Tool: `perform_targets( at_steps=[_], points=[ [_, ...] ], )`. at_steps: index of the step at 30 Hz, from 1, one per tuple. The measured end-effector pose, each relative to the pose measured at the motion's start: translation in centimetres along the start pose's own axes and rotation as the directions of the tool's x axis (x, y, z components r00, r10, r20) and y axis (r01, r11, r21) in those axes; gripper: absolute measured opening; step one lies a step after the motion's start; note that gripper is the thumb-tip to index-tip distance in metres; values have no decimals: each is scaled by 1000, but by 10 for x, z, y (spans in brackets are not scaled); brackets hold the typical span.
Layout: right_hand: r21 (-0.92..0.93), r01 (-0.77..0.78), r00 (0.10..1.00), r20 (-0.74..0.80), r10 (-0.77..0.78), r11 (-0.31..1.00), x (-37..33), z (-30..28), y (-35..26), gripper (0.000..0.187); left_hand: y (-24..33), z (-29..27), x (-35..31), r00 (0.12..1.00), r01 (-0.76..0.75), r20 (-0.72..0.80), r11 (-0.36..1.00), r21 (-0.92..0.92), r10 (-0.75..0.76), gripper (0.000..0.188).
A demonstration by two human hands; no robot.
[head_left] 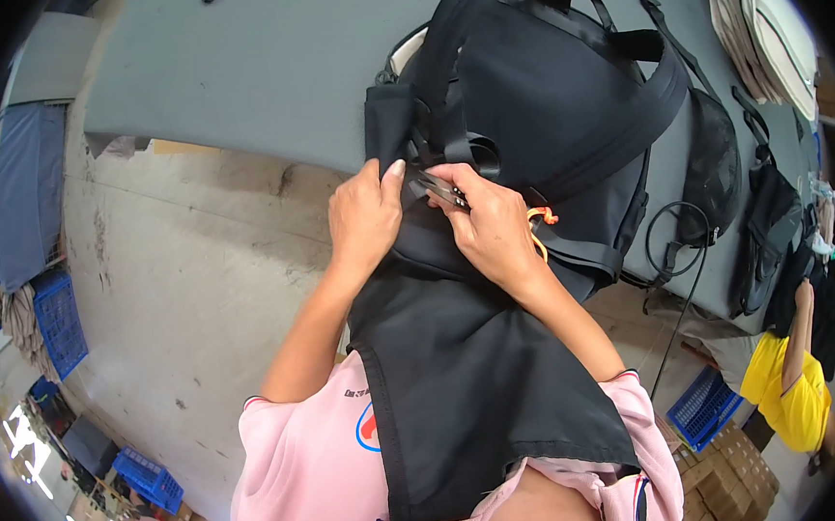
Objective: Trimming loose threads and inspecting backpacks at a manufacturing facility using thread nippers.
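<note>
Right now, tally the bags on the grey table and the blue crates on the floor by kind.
Black backpack: 1
Smaller black bags: 2
Blue plastic crates: 3
Total: 6

Black backpack [560, 86], grey table [259, 68], orange cord [542, 218], pink shirt [306, 472], blue crates [59, 319]

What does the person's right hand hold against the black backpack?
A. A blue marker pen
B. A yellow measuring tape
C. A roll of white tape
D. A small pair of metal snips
D. The right hand grips small metal snips at a strap of the black backpack, while the left hand pinches the fabric beside them.
</note>
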State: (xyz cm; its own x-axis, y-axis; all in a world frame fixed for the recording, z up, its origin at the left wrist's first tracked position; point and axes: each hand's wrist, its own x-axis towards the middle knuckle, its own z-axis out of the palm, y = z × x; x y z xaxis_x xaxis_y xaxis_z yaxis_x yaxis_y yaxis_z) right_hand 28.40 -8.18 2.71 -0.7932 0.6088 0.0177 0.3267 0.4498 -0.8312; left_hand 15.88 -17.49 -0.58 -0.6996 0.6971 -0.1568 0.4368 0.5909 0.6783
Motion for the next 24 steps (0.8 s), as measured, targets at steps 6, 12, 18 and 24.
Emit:
perform_targets(
  at_steps=[6, 12, 18, 24],
  points=[
    [-36, 1, 989, -148, -6, 999, -6, -22, -9, 10, 29, 4, -20, 984, 172, 114, 532, -829, -140, 36],
    [-33, -95, 975, -205, 86, 995, -12, -54, -15, 16, 64, -7, -12, 981, 191, 171, 309, -932, -89, 34],
    [-137, -117, 973, -212, 86, 984, -26, -73, -41, 36, 71, -4, -9, 990, 137, 130, 387, -912, -46, 37],
    [-237, 21, 972, -223, -76, 971, -22, -81, -47, 36, 75, -1, -6, 999, 52, 52, 451, -891, -11, 38]
  ],
)
